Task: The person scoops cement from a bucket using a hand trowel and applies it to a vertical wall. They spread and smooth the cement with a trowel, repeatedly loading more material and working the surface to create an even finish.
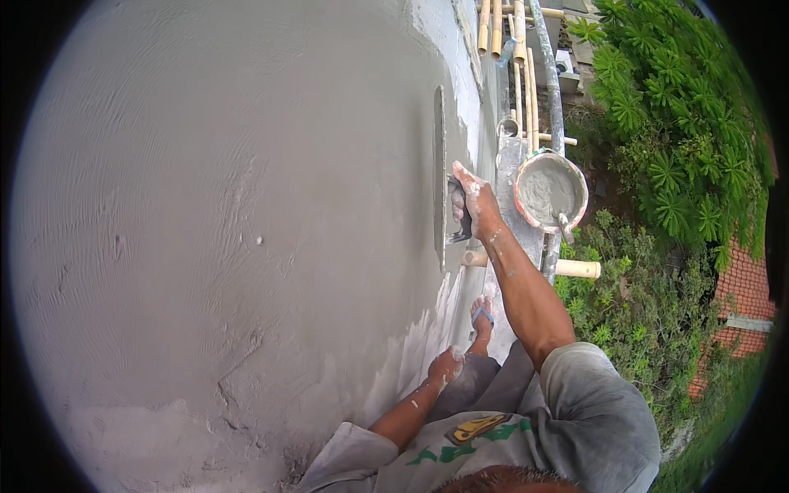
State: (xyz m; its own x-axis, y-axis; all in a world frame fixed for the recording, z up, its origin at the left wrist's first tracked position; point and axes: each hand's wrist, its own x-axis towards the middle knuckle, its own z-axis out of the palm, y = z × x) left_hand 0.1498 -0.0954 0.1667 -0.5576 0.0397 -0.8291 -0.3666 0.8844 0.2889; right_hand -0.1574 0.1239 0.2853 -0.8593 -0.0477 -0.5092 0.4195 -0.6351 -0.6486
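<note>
My right hand (pixel 477 200) is closed round the dark handle of a plastering trowel (pixel 440 181). Its long blade lies edge-on to me, against or very close to the wet grey wall (pixel 246 164). White and grey mortar is smeared on the fingers and forearm. My left hand (pixel 446 366), also spotted with mortar, is low down in front of my bent leg, near the wall; its fingers are mostly hidden. To the right of the trowel stands a round bucket (pixel 534 218) of grey mortar, with a mortar-caked tool handle (pixel 566 223) sticking over its rim.
I am on a narrow scaffold plank (pixel 511 185), one foot in a blue-strapped flip-flop (pixel 482 316). A metal pipe (pixel 551 82) runs along the outer side. Bamboo poles (pixel 519 33) lie farther ahead; another bamboo pole (pixel 579 269) crosses under the plank. Trees (pixel 666 164) and a tiled roof (pixel 744 287) are below.
</note>
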